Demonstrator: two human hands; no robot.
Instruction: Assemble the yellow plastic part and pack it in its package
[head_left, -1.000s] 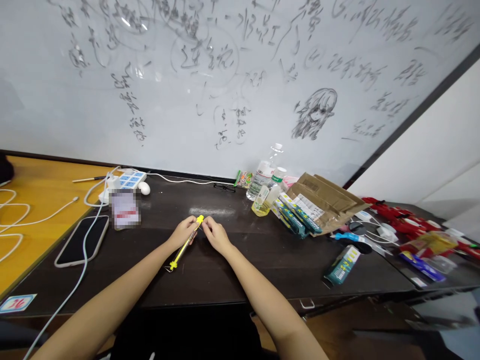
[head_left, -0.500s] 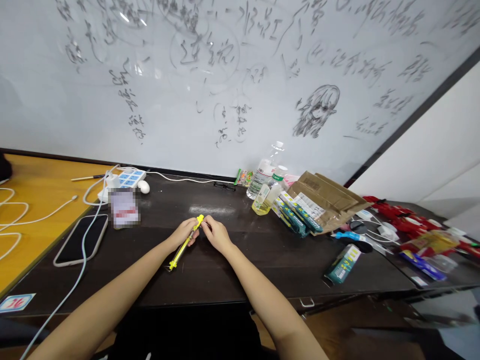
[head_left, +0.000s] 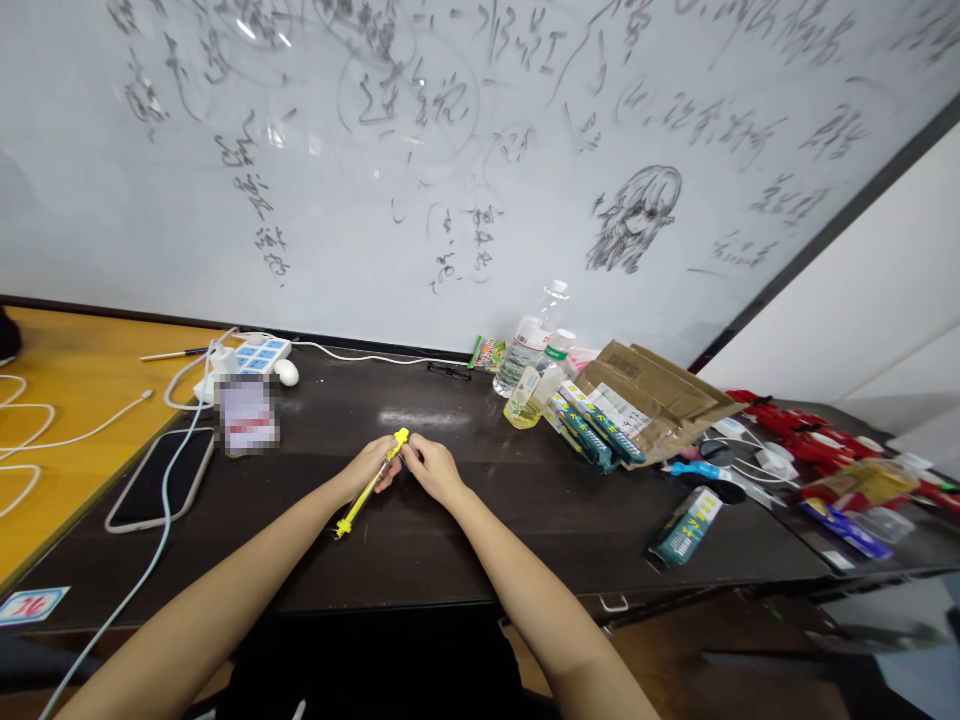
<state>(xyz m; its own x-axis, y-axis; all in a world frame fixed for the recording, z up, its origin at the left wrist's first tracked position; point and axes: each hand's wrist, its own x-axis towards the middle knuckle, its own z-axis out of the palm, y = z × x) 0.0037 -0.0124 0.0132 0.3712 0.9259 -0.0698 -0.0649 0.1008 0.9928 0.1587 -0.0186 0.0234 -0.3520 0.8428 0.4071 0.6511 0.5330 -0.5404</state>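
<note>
My left hand (head_left: pixel 369 468) is closed around a thin yellow tool (head_left: pixel 361 500), a stick-like piece with a yellow knob at each end, held slantwise just above the dark desk (head_left: pixel 420 545). My right hand (head_left: pixel 432 468) pinches at the tool's upper end, near the top knob; what its fingertips grip there is too small to make out. Both hands meet at the middle of the desk, close to its front half.
A phone (head_left: pixel 159 478) with a white cable lies at the left, beside a blurred card (head_left: pixel 246 415) and a power strip (head_left: pixel 259 356). Bottles (head_left: pixel 529 360), green boxes (head_left: pixel 592 420) and a cardboard box (head_left: pixel 652 392) crowd the right. A scribbled whiteboard (head_left: pixel 450 170) stands behind.
Nothing has visibly changed with the hands or the tool; only the view has shifted slightly.
</note>
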